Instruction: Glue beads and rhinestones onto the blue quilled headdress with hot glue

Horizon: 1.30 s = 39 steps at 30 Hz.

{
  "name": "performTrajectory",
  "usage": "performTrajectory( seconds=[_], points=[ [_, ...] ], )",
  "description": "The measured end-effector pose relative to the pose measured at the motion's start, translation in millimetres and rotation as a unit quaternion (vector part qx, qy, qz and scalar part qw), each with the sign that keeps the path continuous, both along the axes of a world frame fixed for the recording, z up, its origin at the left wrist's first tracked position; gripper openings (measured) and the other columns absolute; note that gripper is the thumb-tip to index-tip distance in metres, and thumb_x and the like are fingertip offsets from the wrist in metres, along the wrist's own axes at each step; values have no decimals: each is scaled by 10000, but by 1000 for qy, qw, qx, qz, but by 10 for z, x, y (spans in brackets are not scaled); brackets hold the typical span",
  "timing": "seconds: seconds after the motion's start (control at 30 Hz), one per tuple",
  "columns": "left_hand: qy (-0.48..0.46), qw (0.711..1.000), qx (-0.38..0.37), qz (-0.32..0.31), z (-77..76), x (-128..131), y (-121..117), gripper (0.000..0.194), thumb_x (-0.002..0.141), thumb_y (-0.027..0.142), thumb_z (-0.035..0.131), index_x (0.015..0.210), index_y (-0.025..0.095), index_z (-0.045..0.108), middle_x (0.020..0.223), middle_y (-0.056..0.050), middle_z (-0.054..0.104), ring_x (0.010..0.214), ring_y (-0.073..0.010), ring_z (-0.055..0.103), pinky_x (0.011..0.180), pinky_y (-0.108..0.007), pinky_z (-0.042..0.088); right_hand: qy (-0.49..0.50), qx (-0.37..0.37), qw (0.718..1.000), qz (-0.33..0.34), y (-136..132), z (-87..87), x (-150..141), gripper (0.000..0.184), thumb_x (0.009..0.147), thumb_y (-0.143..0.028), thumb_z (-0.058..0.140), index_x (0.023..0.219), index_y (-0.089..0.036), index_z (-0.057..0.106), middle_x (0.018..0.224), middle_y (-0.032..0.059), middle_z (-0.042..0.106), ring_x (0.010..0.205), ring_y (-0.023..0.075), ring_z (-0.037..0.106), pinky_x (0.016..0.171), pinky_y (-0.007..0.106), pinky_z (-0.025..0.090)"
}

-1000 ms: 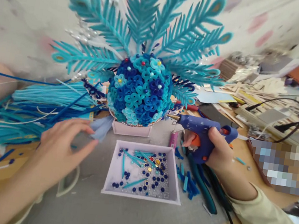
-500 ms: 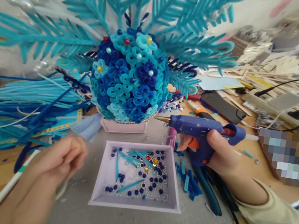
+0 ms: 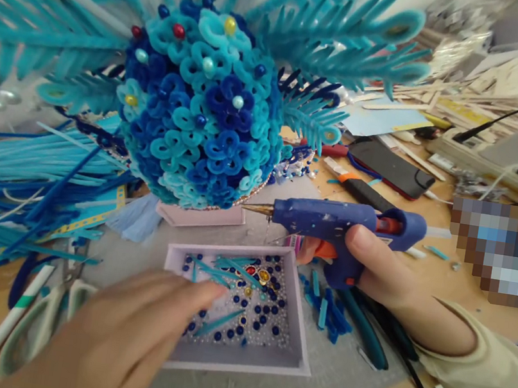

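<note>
Left hand (image 3: 127,327), 7 to 8 o'clock: blurred; wrist cut off by lower edge; fingertip contact with tray contents cannot be determined. Tray (image 3: 238,365): 8 o'clock corner hidden behind left hand. Scissors (image 3: 27,331), 8 o'clock: one handle loop partly hidden by same hand. Fronds (image 3: 68,39), 10 to 12 o'clock: cut off by upper and left edges. Glue gun (image 3: 326,220), 3 o'clock: nozzle contact with flowered ball (image 3: 197,117) unclear. Right hand (image 3: 386,271): fingers mostly hidden behind gun handle. Patch (image 3: 503,253), 3 o'clock: pixelated, contents unreadable. Sleeve (image 3: 470,375), 4 o'clock: cut off by right edge.
</note>
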State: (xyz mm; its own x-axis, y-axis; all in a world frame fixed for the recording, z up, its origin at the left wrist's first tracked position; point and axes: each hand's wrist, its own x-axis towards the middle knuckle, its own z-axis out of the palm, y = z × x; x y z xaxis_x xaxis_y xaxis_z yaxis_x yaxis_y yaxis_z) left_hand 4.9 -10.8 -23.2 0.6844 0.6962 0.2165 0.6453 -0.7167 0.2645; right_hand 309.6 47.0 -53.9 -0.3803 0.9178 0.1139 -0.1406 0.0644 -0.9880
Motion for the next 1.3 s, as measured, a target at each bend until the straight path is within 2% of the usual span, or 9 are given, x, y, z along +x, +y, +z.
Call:
performTrajectory(
  seconds=[0.1,0.23,0.4,0.5,0.73,0.9,1.0,1.17,1.3],
  points=[
    [68,996,51,-33,-25,305,120,446,940,28,360,1276,185,607,1236,-28,739,1122,-170,694,987,-285,560,-15,11,1000,0,-8,-6,14,539,888,-719,585,737,-233,762,776,29,748,771,218,714,758,313,590],
    [107,993,51,-1,-76,501,186,448,939,22,344,1298,105,599,1234,-92,739,1113,-214,705,964,-349,586,-7,44,999,3,-12,-11,25,464,932,-644,584,802,-236,765,749,24,747,741,220,720,738,321,594],
    [60,996,-59,33,104,312,107,259,1002,246,470,1188,264,650,977,9,780,854,-159,744,722,-243,600,-18,49,999,-10,-24,19,-2,495,919,-667,586,736,-241,760,746,21,738,734,216,709,725,319,585],
    [55,996,-29,70,228,143,96,202,1019,300,484,1061,290,681,920,27,782,799,-152,736,698,-238,576,-50,59,997,-22,-31,25,-10,544,906,-709,565,691,-250,764,740,27,732,714,216,694,686,317,579],
    [109,992,53,27,250,205,170,300,1001,143,427,966,184,722,850,-24,779,778,-205,728,702,-336,590,-59,59,996,-22,-36,-23,16,500,905,-707,567,738,-280,766,774,31,750,763,255,726,743,376,615],
    [190,976,85,66,178,357,225,288,919,69,471,1020,157,726,814,-46,775,646,-248,730,503,-354,547,-60,83,994,-39,-43,-27,20,479,920,-692,561,756,-294,771,795,16,764,780,241,738,742,346,611],
    [285,955,45,67,165,463,256,288,846,34,523,969,192,730,805,-35,762,588,-261,714,413,-336,466,-53,95,993,-37,-56,-5,10,464,916,-681,581,744,-288,759,759,11,751,738,223,734,706,325,608],
    [289,955,-62,36,178,547,281,255,907,91,511,934,242,715,820,-14,719,732,-213,714,599,-291,521,-42,93,994,-34,-61,20,-28,440,914,-662,602,755,-275,738,776,3,750,743,216,732,701,312,620],
    [258,961,-80,57,160,503,277,266,980,168,463,980,214,725,847,-38,715,788,-183,695,719,-275,546,-17,84,996,0,-62,24,-61,439,928,-653,586,786,-261,723,769,1,736,719,201,716,682,304,621]
  ],
)
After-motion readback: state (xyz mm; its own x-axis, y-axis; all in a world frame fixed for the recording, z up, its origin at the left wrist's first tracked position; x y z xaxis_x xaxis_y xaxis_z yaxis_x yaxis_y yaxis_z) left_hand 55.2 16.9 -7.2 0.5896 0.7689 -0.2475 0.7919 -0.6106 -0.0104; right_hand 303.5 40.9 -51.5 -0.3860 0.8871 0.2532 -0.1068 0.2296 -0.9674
